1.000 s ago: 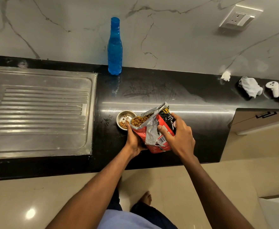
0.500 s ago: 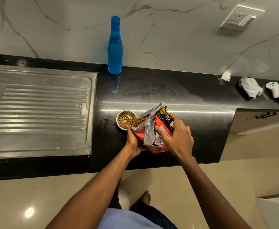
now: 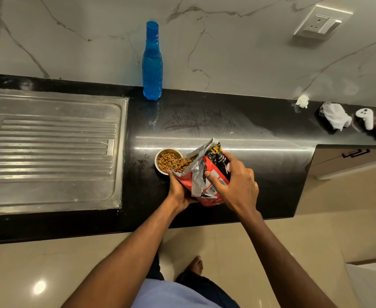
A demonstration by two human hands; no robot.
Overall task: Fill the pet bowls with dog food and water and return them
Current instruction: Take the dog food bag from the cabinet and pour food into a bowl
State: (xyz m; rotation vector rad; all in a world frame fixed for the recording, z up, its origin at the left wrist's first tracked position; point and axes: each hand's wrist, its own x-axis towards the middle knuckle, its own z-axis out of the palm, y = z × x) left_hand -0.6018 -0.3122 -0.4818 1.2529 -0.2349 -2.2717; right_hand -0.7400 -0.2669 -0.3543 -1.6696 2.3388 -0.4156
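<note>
Our right hand (image 3: 236,185) has its fingers (image 3: 212,177) spread and pressed over the upper side of the dog food bag (image 3: 207,174), the thumb hooked over the far edge near the black printed panel, so the hand is clamped on the bag from above. Our left hand (image 3: 180,190) cups the bag from below, the thumb tip showing at the torn lip; the other fingers of that hand are hidden under the bag, yet the palm plainly bears it.

The red and black bag is tipped over, its long axis running from lower right to upper left, with the silver-lined open mouth pointing left and away from us, toward the bowl. Brown kibble (image 3: 178,163) lies in the mouth and reaches across the rim.

The small round metal pet bowl (image 3: 160,168) stands on the black countertop (image 3: 260,174), just left of the bag's mouth and touching it, with kibble covering its bottom. It sits near the front half of the counter, close beside the steel sink drainboard (image 3: 51,150).

At the back, against the marble wall, a blue plastic bottle (image 3: 152,63) stands upright, well apart from the bowl. Far to the right lie a crumpled white tissue (image 3: 302,101), a white cloth (image 3: 336,116) and a white handheld controller (image 3: 366,117).
</note>
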